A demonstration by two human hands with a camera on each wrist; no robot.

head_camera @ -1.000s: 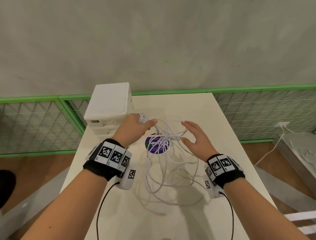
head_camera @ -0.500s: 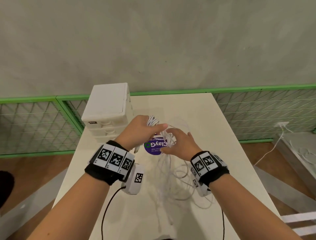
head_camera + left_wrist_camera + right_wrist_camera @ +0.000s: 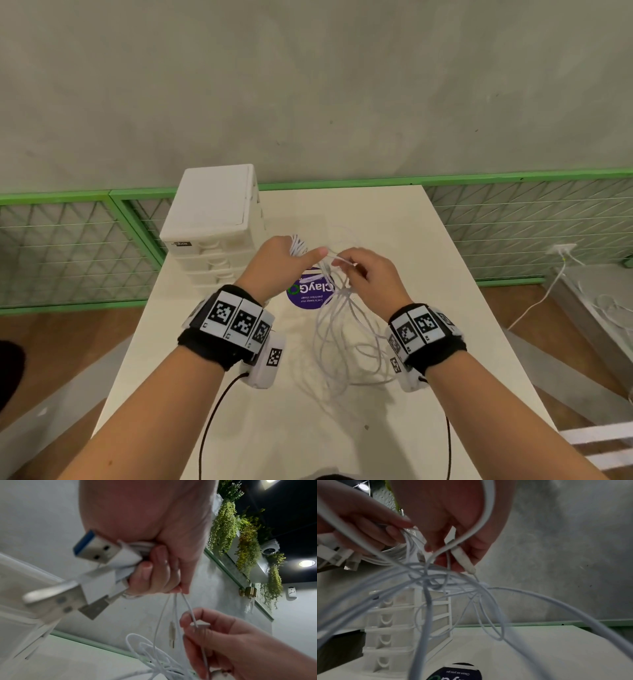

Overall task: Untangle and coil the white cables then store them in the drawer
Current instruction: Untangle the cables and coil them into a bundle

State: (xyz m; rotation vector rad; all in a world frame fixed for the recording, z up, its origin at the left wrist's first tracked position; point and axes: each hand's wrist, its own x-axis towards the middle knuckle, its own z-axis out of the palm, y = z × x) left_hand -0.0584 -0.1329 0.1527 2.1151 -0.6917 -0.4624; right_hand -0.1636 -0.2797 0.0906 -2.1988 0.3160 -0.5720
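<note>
A tangle of white cables hangs in loose loops from both hands above the cream table. My left hand grips a bunch of cable ends; in the left wrist view several USB plugs stick out of its fist. My right hand pinches one thin cable near a small white connector, close to the left thumb. The white drawer unit stands at the table's back left with its drawers closed.
A round purple sticker lies on the table under the hands. Green mesh railings run behind the table against a grey wall. A wall socket with a white lead sits at the right, above a wooden floor.
My right hand, open and apart a second ago, has moved left to the left hand and pinched a cable. The hanging loops have drawn in closer together.
</note>
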